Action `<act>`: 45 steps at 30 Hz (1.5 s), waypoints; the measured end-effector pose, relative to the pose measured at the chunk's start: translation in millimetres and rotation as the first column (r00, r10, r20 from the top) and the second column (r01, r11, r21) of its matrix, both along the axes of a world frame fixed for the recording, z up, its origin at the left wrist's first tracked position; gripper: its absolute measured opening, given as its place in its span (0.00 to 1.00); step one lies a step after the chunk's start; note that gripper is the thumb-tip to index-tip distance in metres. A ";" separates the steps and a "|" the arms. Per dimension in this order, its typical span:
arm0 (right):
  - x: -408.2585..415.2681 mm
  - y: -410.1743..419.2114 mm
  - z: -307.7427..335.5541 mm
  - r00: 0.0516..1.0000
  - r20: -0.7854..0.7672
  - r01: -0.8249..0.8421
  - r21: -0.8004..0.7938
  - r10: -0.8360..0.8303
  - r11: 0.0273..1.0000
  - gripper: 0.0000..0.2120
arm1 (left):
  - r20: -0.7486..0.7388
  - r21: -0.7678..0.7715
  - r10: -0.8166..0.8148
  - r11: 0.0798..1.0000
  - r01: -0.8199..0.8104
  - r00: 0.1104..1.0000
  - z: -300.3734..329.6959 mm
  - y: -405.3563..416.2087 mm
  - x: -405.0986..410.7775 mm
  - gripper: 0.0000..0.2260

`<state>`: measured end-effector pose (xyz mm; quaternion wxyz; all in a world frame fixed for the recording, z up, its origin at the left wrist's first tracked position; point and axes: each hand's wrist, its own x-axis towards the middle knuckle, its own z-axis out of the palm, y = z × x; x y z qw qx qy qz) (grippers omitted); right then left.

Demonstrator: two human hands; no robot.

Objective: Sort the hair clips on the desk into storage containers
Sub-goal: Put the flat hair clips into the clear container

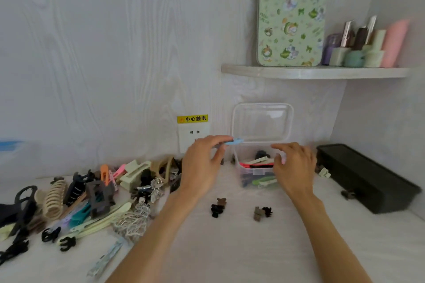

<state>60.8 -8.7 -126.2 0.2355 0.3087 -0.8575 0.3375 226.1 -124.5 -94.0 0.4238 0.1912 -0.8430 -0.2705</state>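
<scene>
1. Head view: pale desk point(230, 248) running under a wood-grain wall, with a shelf point(315, 72) up right carrying a patterned green board point(291, 16) and a row of cosmetic bottles point(365, 46).
2. Dark lidded box point(368, 177) along the right side, closed, one small pale clip point(324, 173) lying just beside its near-left wall.
3. Big unsorted pile of hair clips point(92, 195) spread over the left of the desk: claw clips, long flat clips, black, cream, teal and orange mixed together. Clearly the bulk of the job still to do.
4. Clear storage container point(255, 174) at the back centre, lid point(262, 122) tipped up against the wall, holding only a modest layer of flat clips in red, black and green. Sorting judged barely begun.
5. Left hand point(202, 167) raised just left of the container, thumb and forefinger pinching a slim blue clip point(234, 142) whose tip reaches over the container's rim; not yet dropped in.
6. Right hand point(295, 167) at the container's right side, fingers curled about its wall, seemingly steadying it; firmness of grip hard to judge.
7. Mini claw clips point(218, 207), black and brown, loose on the desk in front of the container, a second small cluster point(262, 212) near them, also unsorted.
</scene>
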 end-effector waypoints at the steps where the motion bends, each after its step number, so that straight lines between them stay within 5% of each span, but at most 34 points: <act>1: -0.7 0.5 -1.5 1.000 -0.003 0.007 -0.024 -0.007 1.000 0.15 | 0.020 0.006 -0.027 1.000 0.027 0.999 1.2 6.4 -17.3 0.11; 8: -3.4 -0.4 -7.4 1.000 -0.011 -0.004 -0.152 0.003 0.988 0.15 | 0.256 0.065 -0.047 0.997 0.031 0.966 -14.7 10.3 -52.8 0.17; 17: 39.8 -20.3 -1.8 0.955 -0.203 -0.245 -0.127 0.216 0.961 0.10 | 0.294 -0.175 0.415 0.909 -0.378 0.861 -28.9 -69.3 74.6 0.10; 20: 78.4 -47.3 -0.6 0.841 -0.241 -0.489 0.044 0.484 0.871 0.10 | 0.474 -0.222 0.391 0.920 -0.323 0.789 -33.7 -88.6 89.0 0.12; 23: 107.5 -81.7 -9.5 0.746 -0.143 -0.593 0.302 0.651 0.746 0.16 | 0.483 -0.164 0.361 0.932 -0.323 0.798 -36.3 -91.3 91.7 0.10; 26: 111.8 -100.0 -23.3 0.783 -0.041 -0.544 0.436 0.620 0.717 0.20 | 0.388 -0.144 0.414 0.910 -0.390 0.824 -36.9 -92.0 94.4 0.11; 31: 102.3 -91.3 -13.7 0.889 -0.080 -0.389 0.385 0.450 0.837 0.11 | 0.284 -0.242 0.454 0.886 -0.395 0.844 -22.0 -77.5 95.2 0.09; 33: 97.0 -86.4 -10.8 0.924 -0.044 -0.339 0.365 0.379 0.867 0.10 | 0.377 -0.206 0.372 0.927 -0.314 0.848 -17.7 -69.3 93.5 0.09; 37: 96.3 -84.7 -11.4 0.941 -0.008 -0.319 0.321 0.339 0.892 0.10 | 0.624 -0.260 0.361 0.932 -0.252 0.693 -24.8 -65.1 89.4 0.19; 40: 98.4 -86.5 -10.8 0.935 0.000 -0.329 0.367 0.353 0.870 0.11 | 0.613 -0.317 0.443 0.896 -0.311 0.654 -27.8 -62.5 85.0 0.27; 45: 99.6 -98.8 -2.2 0.908 0.001 -0.343 0.575 0.419 0.743 0.24 | 0.585 -0.390 0.508 0.860 -0.331 0.632 -35.4 -61.6 79.4 0.18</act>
